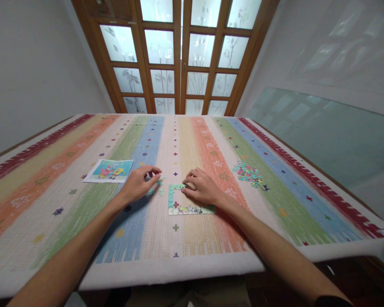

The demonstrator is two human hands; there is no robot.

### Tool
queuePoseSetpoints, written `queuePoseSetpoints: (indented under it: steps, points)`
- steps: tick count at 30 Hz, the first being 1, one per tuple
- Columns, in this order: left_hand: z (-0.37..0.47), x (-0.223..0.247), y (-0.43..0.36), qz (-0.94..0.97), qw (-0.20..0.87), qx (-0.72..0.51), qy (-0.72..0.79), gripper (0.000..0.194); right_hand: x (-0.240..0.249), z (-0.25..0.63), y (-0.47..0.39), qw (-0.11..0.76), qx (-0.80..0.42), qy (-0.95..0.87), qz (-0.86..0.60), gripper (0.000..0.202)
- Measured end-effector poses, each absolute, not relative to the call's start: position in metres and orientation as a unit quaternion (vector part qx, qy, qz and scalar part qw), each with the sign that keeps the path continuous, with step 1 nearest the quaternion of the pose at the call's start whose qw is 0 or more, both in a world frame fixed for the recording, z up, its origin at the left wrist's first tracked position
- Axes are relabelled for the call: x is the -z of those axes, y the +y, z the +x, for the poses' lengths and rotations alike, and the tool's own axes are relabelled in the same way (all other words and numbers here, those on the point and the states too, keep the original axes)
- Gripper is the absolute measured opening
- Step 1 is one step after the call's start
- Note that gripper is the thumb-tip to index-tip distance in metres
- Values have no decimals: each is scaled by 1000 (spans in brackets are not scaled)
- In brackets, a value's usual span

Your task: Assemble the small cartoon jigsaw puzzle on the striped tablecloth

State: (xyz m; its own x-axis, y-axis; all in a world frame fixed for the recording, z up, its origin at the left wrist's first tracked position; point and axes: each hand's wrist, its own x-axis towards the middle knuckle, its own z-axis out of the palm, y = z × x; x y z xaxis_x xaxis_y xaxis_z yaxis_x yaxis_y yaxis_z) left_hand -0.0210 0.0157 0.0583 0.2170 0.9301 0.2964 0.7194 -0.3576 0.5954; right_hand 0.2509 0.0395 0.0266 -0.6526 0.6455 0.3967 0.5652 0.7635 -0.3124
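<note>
Toward the bench's (156,243) front edge, the left hand (141,182) curls loosely beside loose pieces (161,192), the right hand (202,186) curls over the puzzle (192,211); whether either grips anything, I cannot tell.

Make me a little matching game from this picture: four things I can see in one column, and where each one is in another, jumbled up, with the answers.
Things
1. Printed picture
2. Heap of puzzle pieces
3. Partly built puzzle
4. Doors

Places
A. Partly beneath the right hand
B. Beyond the far edge of the striped tablecloth
C. To the left of the left hand
D. To the right of the right hand

Pairs: 1-C, 2-D, 3-A, 4-B
</note>
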Motion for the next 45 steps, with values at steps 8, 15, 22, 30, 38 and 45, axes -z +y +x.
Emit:
queuePoseSetpoints:
  steps: [8,15,22,30,38,45]
  points:
    - [-44,-56,26,767,116,-301,554,23,-27,252,39,243,-79,-907,-336,13]
    - [-57,-49,34,788,104,-280,539,24,-24,251,39,252,-77,-908,-324,14]
    - [-58,-50,36,808,126,-249,519,25,-22,250,40,254,-68,-911,-319,16]
    - [-77,-71,29,831,178,-108,516,27,-25,250,39,241,-55,-916,-316,17]
    - [-75,-79,24,823,220,-55,521,34,-28,250,37,229,-37,-920,-316,18]
    - [-71,-78,24,822,242,-73,510,28,-26,249,37,231,-22,-922,-310,20]
